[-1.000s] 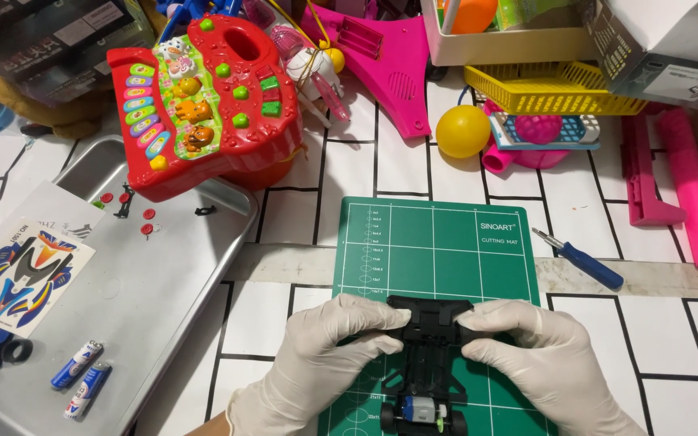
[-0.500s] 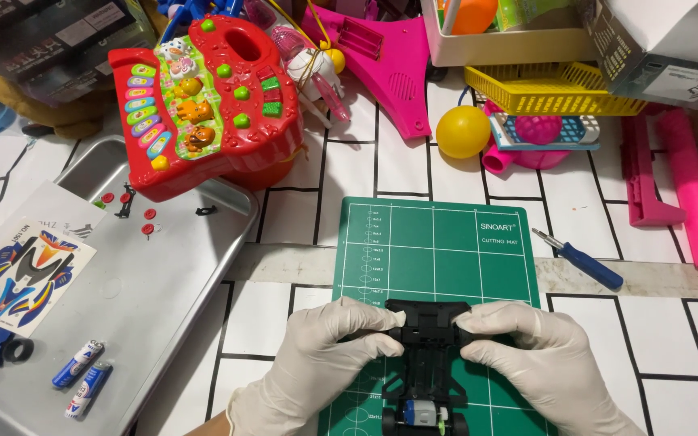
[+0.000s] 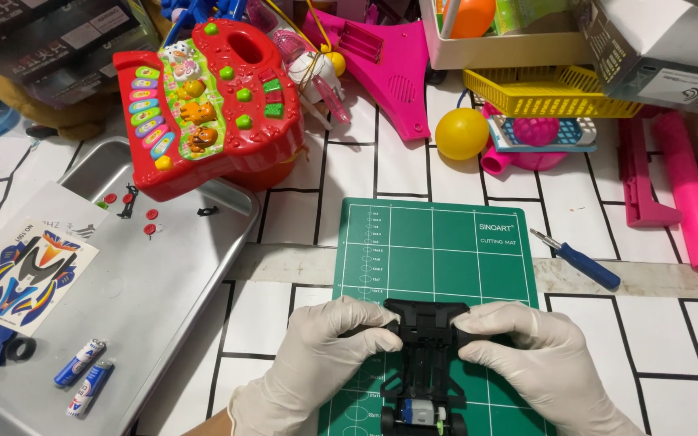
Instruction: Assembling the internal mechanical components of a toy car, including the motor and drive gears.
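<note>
— What has shifted in your hands over the last second?

— Very little. My left hand (image 3: 317, 367) and right hand (image 3: 539, 363), both in pale thin gloves, stay closed on the two ends of the black plastic toy-car chassis (image 3: 426, 355), thumbs pressed on its front crossbar. The chassis has barely moved; it lies between my hands on the near part of the green gridded cutting mat (image 3: 438, 250), its small silver motor (image 3: 422, 410) at the end nearest me.

— So what do you make of that?

— I judge I am pressing or flexing the front piece rather than moving it anywhere; the grip looks steady, nothing has come loose.

— And around your hands?

— Just beyond my right hand, off the mat on the white tiled tabletop (image 3: 656, 323), lies a blue-handled screwdriver (image 3: 577, 260). To the left of my left hand sits a flat metal tray (image 3: 155, 299) with two blue-and-white batteries (image 3: 84, 376), a colourful sticker sheet (image 3: 22, 274) and small red parts (image 3: 149, 221). Farther out are a red toy keyboard (image 3: 208, 101) and a yellow ball (image 3: 461, 133).
</note>
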